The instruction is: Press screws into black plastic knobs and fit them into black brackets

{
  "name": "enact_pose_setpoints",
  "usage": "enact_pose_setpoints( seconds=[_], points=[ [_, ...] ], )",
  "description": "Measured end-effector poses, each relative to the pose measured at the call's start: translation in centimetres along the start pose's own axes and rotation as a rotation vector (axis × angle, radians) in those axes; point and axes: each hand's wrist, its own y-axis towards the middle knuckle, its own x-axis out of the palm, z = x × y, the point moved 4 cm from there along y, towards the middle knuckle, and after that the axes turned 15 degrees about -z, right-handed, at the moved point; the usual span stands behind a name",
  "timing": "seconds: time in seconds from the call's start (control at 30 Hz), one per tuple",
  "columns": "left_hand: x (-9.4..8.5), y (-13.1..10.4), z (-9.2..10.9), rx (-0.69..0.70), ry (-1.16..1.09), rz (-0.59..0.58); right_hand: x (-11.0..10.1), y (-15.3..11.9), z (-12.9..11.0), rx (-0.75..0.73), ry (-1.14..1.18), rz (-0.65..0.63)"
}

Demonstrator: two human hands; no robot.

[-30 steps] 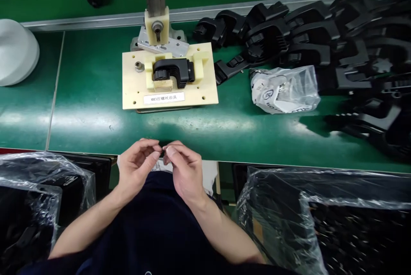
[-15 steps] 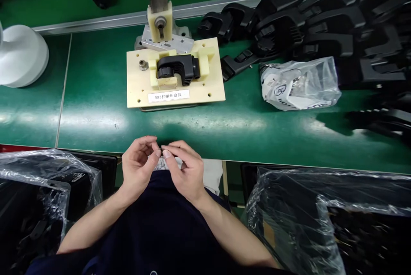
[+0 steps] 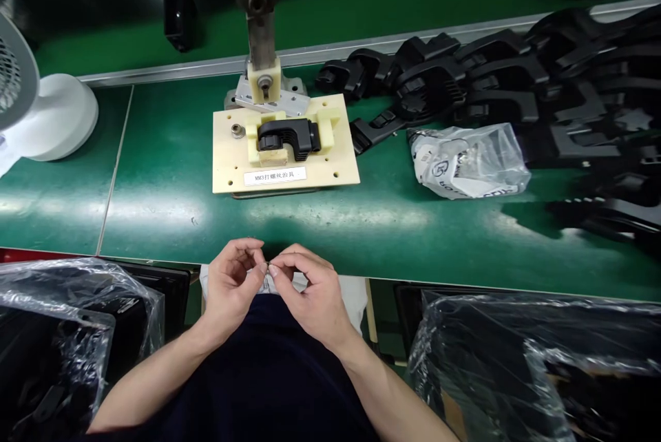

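Note:
My left hand [image 3: 235, 283] and my right hand [image 3: 312, 290] meet fingertip to fingertip at the bench's front edge, over my lap. Both are pinched round something tiny and dark, too small to make out. Beyond them a cream fixture plate [image 3: 227, 153] with a white label lies on the green bench. A black plastic part [image 3: 292, 135] sits in its yellow blocks, touched by neither hand. Over the plate's back edge hangs a metal press ram [image 3: 261, 39] with a yellow block at its lower end.
Many black plastic parts [image 3: 431, 87] are heaped at the back right, behind a clear printed bag [image 3: 465, 163]. A white round object [image 3: 67, 118] and a fan [image 3: 15, 74] are at left. Plastic-lined bins [image 3: 134, 283] [image 3: 465, 318] flank my lap.
The view has tilted up, so the bench and fixture appear lower and more of the press and fan shows. My hands remain together, with the fingertips slightly closer.

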Motion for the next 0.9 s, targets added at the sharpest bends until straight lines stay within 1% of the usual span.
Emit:
enact_pose_setpoints(
  seconds=[0.13, 0.2, 0.23, 0.3, 0.37, 0.43, 0.5, 0.6, 0.67, 0.77, 0.9],
  points=[
    [0.0, -0.3, 0.3, 0.064, 0.103, -0.003, -0.1, 0.2, -0.3, 0.016, -0.036, -0.083],
    [-0.3, -0.2, 0.6, 0.093, 0.143, 0.011, -0.4, 0.6, -0.6, -0.018, -0.075, -0.091],
    [-0.6, 0.0, 0.8, 0.118, 0.167, 0.021, -0.7, 1.1, -0.8, -0.056, -0.111, -0.073],
    [-1.3, 1.0, 1.8, 0.205, 0.231, 0.038, -1.8, 2.4, -1.4, -0.178, -0.225, 0.025],
    [-2.0, 2.6, 3.3, 0.329, 0.318, 0.055, -3.1, 4.5, -2.3, -0.335, -0.382, 0.178],
    [-2.7, 4.9, 5.0, 0.442, 0.395, 0.077, -4.0, 7.0, -2.9, -0.468, -0.529, 0.321],
    [-3.3, 7.5, 6.5, 0.523, 0.450, 0.100, -4.5, 9.7, -3.3, -0.524, -0.621, 0.417],
    [-3.6, 11.2, 8.2, 0.613, 0.501, 0.092, -4.6, 13.1, -3.4, -0.488, -0.685, 0.475],
    [-3.6, 13.1, 8.7, 0.663, 0.509, 0.072, -4.4, 14.4, -3.4, -0.434, -0.708, 0.476],
    [-3.4, 15.2, 8.9, 0.687, 0.521, 0.039, -4.2, 15.3, -3.2, -0.359, -0.709, 0.471],
    [-3.0, 16.6, 8.9, 0.680, 0.535, -0.007, -4.1, 15.4, -3.0, -0.333, -0.686, 0.475]
  ],
)
